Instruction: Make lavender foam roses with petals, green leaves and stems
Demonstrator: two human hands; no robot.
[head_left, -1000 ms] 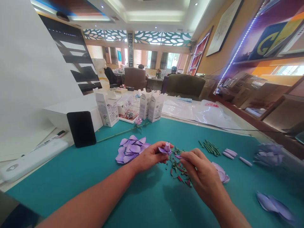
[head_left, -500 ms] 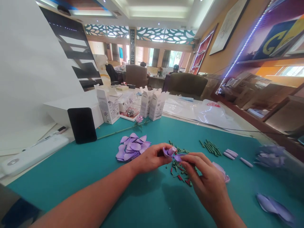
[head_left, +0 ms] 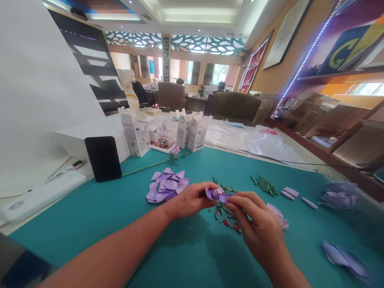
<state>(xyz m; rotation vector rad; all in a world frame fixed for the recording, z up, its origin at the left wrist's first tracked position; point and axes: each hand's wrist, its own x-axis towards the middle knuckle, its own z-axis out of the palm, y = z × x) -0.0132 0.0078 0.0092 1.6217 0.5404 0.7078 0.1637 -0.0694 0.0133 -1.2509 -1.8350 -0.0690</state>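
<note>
My left hand (head_left: pixel 193 200) is closed around a small purple artificial flower (head_left: pixel 213 193), with a few petals spread around its bud. Between the thumb and fingers of my right hand (head_left: pixel 259 220) is a loose purple petal (head_left: pixel 226 198), its tip right up against the flower. Below and behind the hands lie small green and red plastic bits (head_left: pixel 226 218). A pile of purple petals (head_left: pixel 168 185) rests left of my left hand. Pale pinkish petals (head_left: pixel 278 215) lie partly hidden behind my right hand.
Green stem pieces (head_left: pixel 265 185) and lilac sticks (head_left: pixel 289 193) lie to the right, with more petals (head_left: pixel 339 195) beyond. A finished-looking rose (head_left: pixel 175 150) on a long stem, white boxes (head_left: pixel 136 132) and a black tablet-like panel (head_left: pixel 103 159) stand or lie farther back.
The petal in my right hand has come slightly closer to the flower, which has turned a little in my left hand. The rest of the table looks the same.
</note>
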